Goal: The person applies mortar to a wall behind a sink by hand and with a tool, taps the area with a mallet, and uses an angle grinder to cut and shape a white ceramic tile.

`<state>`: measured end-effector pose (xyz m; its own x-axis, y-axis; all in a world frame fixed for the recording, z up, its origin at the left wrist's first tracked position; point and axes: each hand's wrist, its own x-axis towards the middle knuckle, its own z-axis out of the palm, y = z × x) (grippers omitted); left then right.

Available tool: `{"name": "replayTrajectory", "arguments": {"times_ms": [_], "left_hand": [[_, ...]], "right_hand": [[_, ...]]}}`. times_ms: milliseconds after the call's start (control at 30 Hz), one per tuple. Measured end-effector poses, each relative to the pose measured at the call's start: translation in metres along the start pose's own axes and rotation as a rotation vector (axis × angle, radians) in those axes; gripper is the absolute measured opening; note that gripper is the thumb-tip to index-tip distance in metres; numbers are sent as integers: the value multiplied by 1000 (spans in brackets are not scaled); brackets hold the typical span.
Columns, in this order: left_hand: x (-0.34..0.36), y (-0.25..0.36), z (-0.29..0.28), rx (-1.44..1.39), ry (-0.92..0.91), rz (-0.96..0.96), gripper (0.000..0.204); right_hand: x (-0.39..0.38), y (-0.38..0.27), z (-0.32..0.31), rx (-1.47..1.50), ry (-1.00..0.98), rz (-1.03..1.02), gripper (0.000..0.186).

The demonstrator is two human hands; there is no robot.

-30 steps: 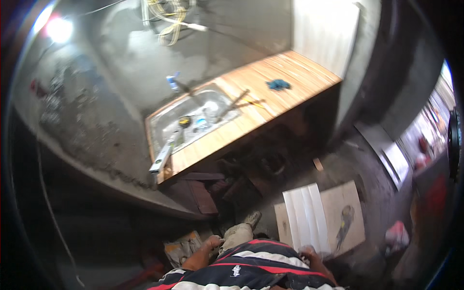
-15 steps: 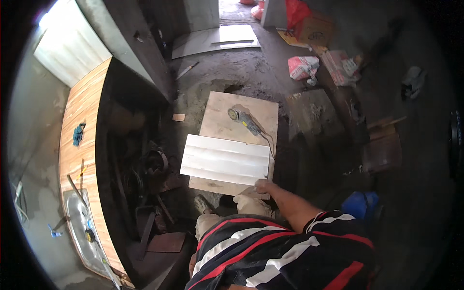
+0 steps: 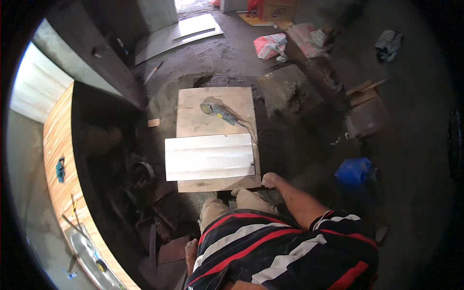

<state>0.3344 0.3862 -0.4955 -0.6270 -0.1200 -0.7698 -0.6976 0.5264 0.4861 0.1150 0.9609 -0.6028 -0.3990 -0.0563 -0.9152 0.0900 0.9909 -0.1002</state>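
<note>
My right hand (image 3: 269, 180) has its fingers curled at the lower right corner of a plywood board (image 3: 212, 96); whether it touches the board or holds anything is unclear. A white panel with faint bands (image 3: 209, 157) lies across the board's lower part. Above it an angle grinder (image 3: 217, 112) rests on the plywood, its cord running down the right side. My left hand (image 3: 191, 249) hangs by my left side, mostly hidden by my body, its fingers unclear. My legs are just below the board.
At left, a wood-grain counter (image 3: 58, 135) holds a sink (image 3: 87, 246), a teal cloth (image 3: 60, 169) and tools. A blue container (image 3: 353, 170) sits at right. Bags (image 3: 270, 46), scrap pieces (image 3: 367, 116) and pale slabs (image 3: 179, 41) lie on the rough floor toward the doorway.
The view has swung right from the counter and sink to the board on the floor, which now sits centrally. My right hand has shifted slightly down the board's right edge.
</note>
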Motion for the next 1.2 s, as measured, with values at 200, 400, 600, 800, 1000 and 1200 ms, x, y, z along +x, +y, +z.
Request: {"name": "replayTrajectory", "arguments": {"times_ms": [200, 400, 600, 800, 1000, 1200], "left_hand": [[54, 19, -21, -370, 41, -149, 28], [118, 5, -42, -330, 115, -52, 54], [123, 12, -52, -363, -98, -231, 41], [122, 24, -29, -341, -194, -326, 35], [82, 65, 25, -390, 6, -246, 38], [10, 108, 121, -264, 21, -223, 38]], "right_hand": [[-65, -22, -17, 384, 174, -97, 25], [-89, -38, -39, 373, 84, 58, 22], [-97, -46, -36, 601, 231, 59, 25], [-101, -21, -26, 604, 346, -23, 32], [-76, 57, -21, 388, 173, -66, 27], [-44, 147, -30, 462, -9, -9, 27]]}}
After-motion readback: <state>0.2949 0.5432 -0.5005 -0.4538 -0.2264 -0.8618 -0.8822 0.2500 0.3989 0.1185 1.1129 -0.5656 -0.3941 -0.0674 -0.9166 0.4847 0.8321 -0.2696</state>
